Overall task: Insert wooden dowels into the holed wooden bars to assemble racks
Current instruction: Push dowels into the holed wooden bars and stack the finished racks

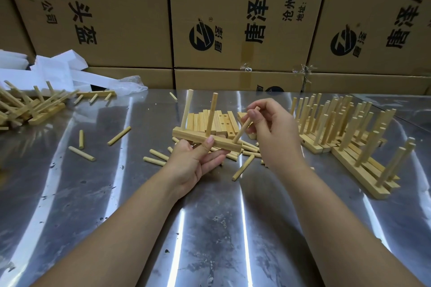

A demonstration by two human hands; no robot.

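Observation:
My left hand (198, 158) holds a holed wooden bar (191, 137) from below, thumb on its front face, above the steel table. Two dowels (211, 115) stand upright in the bar. My right hand (270, 128) pinches a third dowel (241, 131), tilted, with its lower end at the bar's right-hand hole. Behind the bar lies a stack of bare holed bars (217, 121). Loose dowels (154, 158) are scattered on the table around and under my hands.
Several finished racks (349, 137) with upright dowels stand at the right. Another heap of racks (28, 107) lies at the far left beside white foam pieces (58, 70). Cardboard boxes (233, 18) wall off the back of the steel table (210, 228).

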